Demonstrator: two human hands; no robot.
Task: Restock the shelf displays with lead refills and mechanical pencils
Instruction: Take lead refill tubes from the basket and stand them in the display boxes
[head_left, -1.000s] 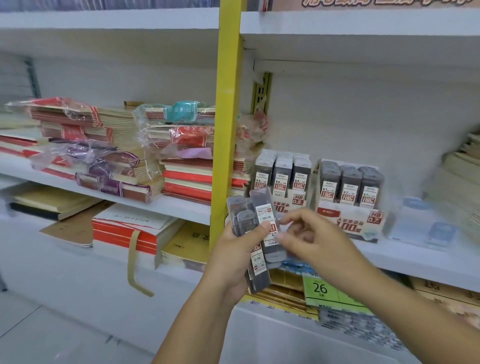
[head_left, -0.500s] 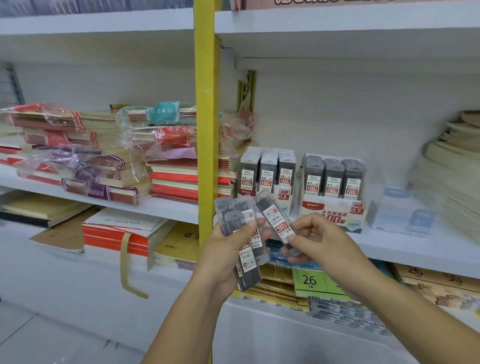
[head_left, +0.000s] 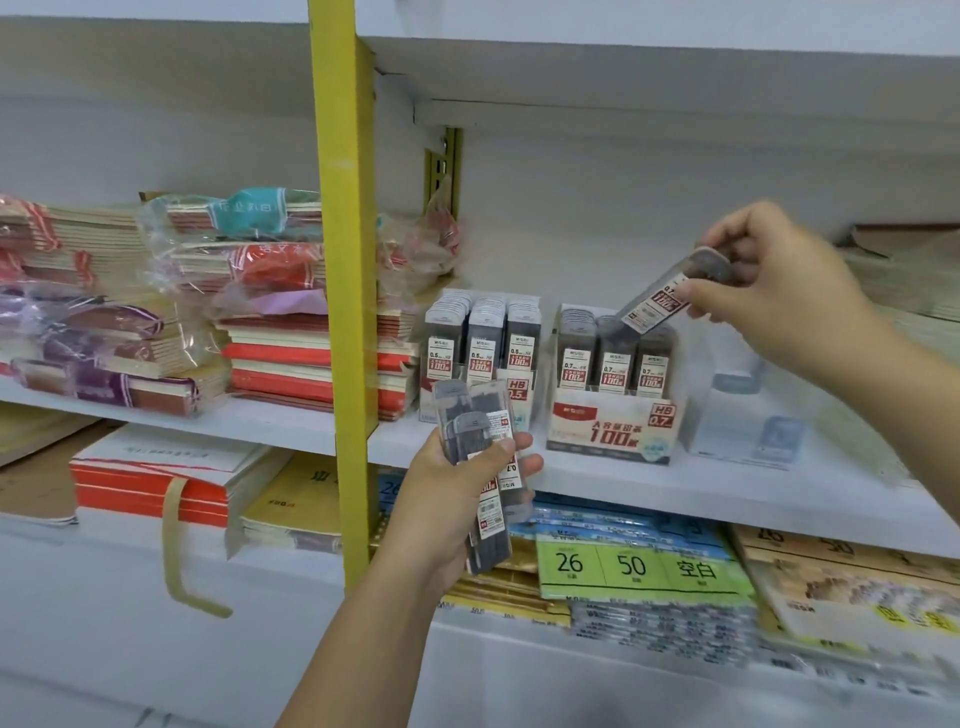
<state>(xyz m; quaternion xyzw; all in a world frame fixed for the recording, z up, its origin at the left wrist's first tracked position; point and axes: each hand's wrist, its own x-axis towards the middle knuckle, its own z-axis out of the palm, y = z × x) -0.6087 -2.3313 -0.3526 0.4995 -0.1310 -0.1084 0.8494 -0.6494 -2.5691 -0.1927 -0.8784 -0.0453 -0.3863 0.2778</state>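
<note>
The left hand (head_left: 457, 499) curls around a fanned bundle of refill cases (head_left: 475, 431) in front of the shelf (head_left: 779, 493). The 0.7 display box (head_left: 613, 410) stands on the shelf. Above its right row, the right hand (head_left: 774, 291) pinches a single refill case (head_left: 654, 304), tilted, by its top end. It looks light, stiff and slick, so it is probably best pinched on its flat faces.

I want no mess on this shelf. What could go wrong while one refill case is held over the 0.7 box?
The right hand pinches the refill case only by one end, tilted over the 0.7 box; it might knock the standing cases. The left hand grips a loose bundle of cases; one might slip out.
</note>
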